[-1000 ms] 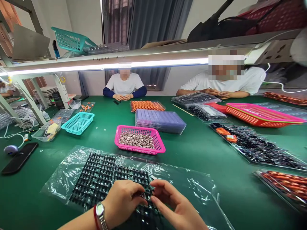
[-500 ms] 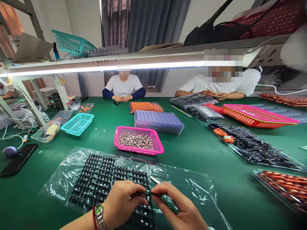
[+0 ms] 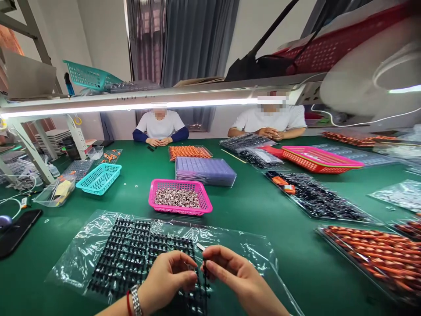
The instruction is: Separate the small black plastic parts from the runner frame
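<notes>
My left hand (image 3: 167, 277), with a watch and a red cord at its wrist, is closed at the fingertips round a small silvery ring (image 3: 190, 267), mostly hidden. Facing it, my right hand (image 3: 235, 275) pinches a small, thin black part (image 3: 205, 267) between thumb and forefinger. The fingertips of both hands are close together. Beneath them, rows of small black plastic parts (image 3: 120, 248) lie on a clear plastic sheet (image 3: 245, 245). A white stick-like tool (image 3: 201, 247) shows just beyond my right fingers. Farther off, a pink basket (image 3: 208, 205) holds many small metal rings.
Behind the pink basket stand stacked clear trays (image 3: 205, 169); a turquoise basket (image 3: 98, 177) is to the left. On the right lie trays of black parts (image 3: 315, 195) and orange parts (image 3: 375, 250). Two co-workers sit across the green table under a lit shelf (image 3: 138, 105).
The view has swung to the right, so things appear shifted left. My hands stay close together, and the black part in my right hand now stands more upright. The right co-worker's hands have come together.
</notes>
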The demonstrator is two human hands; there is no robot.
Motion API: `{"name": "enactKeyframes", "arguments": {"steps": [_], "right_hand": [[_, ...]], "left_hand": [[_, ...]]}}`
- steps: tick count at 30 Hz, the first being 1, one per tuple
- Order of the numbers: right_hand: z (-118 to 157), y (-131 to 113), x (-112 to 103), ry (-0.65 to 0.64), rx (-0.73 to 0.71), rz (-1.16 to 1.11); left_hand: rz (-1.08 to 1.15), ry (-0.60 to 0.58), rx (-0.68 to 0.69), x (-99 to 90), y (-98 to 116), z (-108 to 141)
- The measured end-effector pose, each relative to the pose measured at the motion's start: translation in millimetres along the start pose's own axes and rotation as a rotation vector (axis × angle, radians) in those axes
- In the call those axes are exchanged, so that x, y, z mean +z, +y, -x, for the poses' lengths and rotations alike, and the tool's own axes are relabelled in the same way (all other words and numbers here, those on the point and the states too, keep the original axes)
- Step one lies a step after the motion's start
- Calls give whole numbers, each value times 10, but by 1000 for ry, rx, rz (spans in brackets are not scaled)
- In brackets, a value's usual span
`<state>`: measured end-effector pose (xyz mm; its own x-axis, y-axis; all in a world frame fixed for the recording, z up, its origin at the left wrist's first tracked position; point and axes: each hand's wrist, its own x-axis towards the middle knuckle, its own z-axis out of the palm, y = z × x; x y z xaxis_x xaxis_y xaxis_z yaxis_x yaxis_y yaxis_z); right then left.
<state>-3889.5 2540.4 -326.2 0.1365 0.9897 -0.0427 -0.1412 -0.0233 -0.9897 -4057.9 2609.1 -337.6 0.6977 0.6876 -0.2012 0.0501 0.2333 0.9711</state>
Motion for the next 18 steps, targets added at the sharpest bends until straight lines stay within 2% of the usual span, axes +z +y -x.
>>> {"name": "enactKeyframes", "arguments": {"steps": [3, 7, 9, 12, 15, 17, 18], "right_hand": [[-3, -49, -125, 42, -18, -35], [7, -127, -299, 221, -57, -67], [16, -118, -341, 231, -60, -61], [16, -26, -353, 198, -66, -42], [-3, 77, -331, 217, -99, -7], [-11, 100, -295, 244, -129, 5], [-11, 97, -271, 249, -143, 14]], "left_hand": [[-203, -46, -15, 87, 29, -25], [-712, -103, 105, 238, 106, -165], [-818, -129, 120, 308, 115, -278], [-788, -151, 62, 370, 81, -417], [-720, -59, 130, 371, 52, -429], [-526, 12, 128, 347, 58, -363], [-366, 20, 81, 332, 65, -317]]}}
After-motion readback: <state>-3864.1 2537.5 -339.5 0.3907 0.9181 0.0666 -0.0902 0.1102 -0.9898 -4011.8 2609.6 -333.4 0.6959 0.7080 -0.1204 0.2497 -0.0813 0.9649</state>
